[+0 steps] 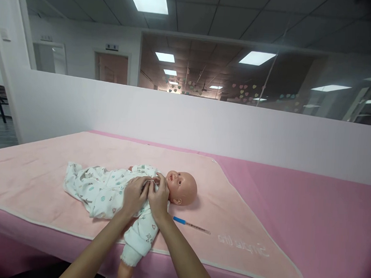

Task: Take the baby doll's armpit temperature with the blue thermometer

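A baby doll (pixel 182 187) lies on its back on a light pink blanket (pixel 239 227), head to the right, dressed in a white patterned romper (pixel 99 188). My left hand (pixel 133 197) and my right hand (pixel 159 198) are side by side on the doll's chest, just below its chin. Both hands have their fingers curled and pinch the romper's fabric near the collar. One sleeved arm of the doll hangs toward me over the table's near edge, with its bare hand showing below my forearms.
A thin thermometer with a blue end (pixel 190 225) lies on the blanket just right of my right forearm. A darker pink cloth (pixel 320 216) covers the table. A white partition wall (pixel 205 123) with windows above runs along the table's far side.
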